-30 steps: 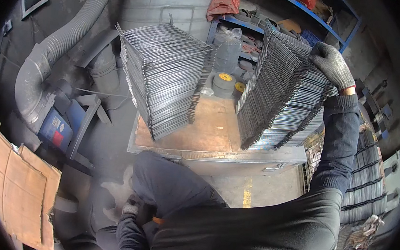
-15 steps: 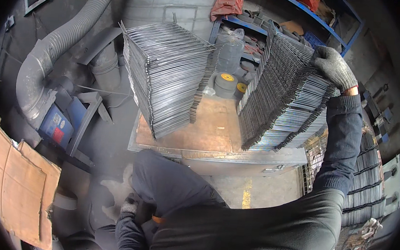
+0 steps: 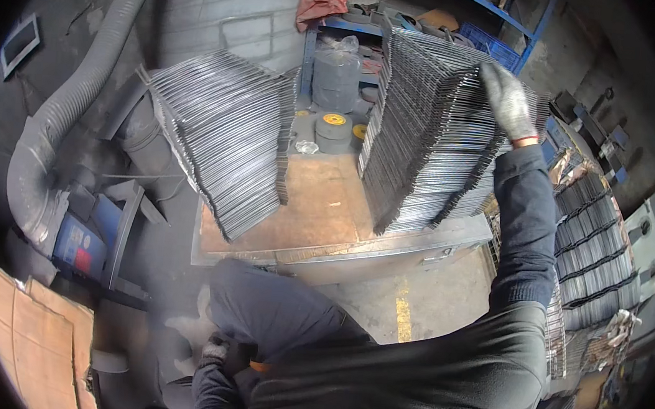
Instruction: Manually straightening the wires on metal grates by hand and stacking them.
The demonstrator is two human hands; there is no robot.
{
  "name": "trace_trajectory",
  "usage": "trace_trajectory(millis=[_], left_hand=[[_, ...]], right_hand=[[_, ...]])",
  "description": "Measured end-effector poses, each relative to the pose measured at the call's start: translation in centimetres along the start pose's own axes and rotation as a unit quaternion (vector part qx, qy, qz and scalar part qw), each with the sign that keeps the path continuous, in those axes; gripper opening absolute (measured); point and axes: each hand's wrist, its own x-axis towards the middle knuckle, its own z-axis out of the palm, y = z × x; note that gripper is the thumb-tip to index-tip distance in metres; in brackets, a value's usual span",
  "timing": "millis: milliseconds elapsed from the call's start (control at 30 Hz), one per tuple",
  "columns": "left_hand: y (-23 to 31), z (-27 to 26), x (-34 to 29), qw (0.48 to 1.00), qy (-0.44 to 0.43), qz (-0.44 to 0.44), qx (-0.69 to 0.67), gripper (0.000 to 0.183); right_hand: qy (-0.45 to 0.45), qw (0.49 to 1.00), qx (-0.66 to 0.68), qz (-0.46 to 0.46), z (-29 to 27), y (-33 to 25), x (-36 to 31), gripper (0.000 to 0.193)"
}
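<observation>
Metal grid stack (image 3: 433, 136) beneath right hand (image 3: 509, 102).

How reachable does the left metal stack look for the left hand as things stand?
Probably not directly: the left hand is low, and the bent leg seems to lie between it and the left stack.

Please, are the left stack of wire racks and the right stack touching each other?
Apart. The head view shows a clear gap, with the brown tabletop visible between the left stack and the right stack.
</observation>
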Motion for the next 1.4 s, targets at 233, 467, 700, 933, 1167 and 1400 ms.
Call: trace_trajectory(millis=[233, 467, 700, 933, 1167, 1400], left_hand=[[14.4, -9.7, 1.5, 0.991, 0.076, -0.068, -0.090, 0.031], [50.5, -26.8, -2.9, 0.888, 0.258, 0.353, -0.140, 0.020], [79.9, -37.6, 2.7, 0.815, 0.243, 0.504, -0.150, 0.052], [100.4, -34.5, 7.4, 0.846, 0.040, 0.463, 0.263, 0.098], [102.5, -31.6, 8.7, 0.825, 0.014, 0.498, 0.265, 0.100], [102.2, -31.7, 7.9, 0.821, 0.042, 0.510, 0.253, 0.095]], right_hand=[[0.126, 0.983, -0.045, -0.123, -1.3, -0.7, -1.5, 0.029], [0.255, 0.967, 0.022, 0.010, -9.6, 6.9, 1.3, 0.041], [0.005, 0.978, 0.137, 0.156, -5.3, 19.2, 9.8, 0.080], [-0.340, 0.930, -0.006, 0.137, -1.8, 19.0, 9.9, 0.082], [-0.300, 0.934, 0.067, 0.184, -2.9, 20.5, 7.6, 0.077], [-0.297, 0.932, 0.069, 0.198, -2.8, 20.4, 7.6, 0.075]])
